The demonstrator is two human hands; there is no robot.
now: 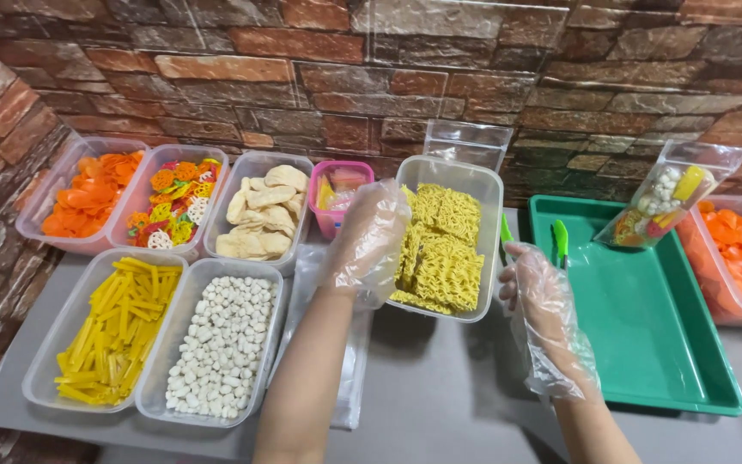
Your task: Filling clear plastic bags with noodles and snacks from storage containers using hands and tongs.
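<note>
noodle tub (pixel 483 185) left of tray (pixel 646 344)

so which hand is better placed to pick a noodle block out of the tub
Left, probably. The left hand already hovers at the left edge of the noodle tub, fingers over the yellow noodle blocks. The right hand sits outside the tub, nearer the green tray.

Gloved left hand (pixel 364 245) reaches over the noodle tub (pixel 474 185); gloved right hand (pixel 543 309) hovers beside the green tray (pixel 646 378).
</note>
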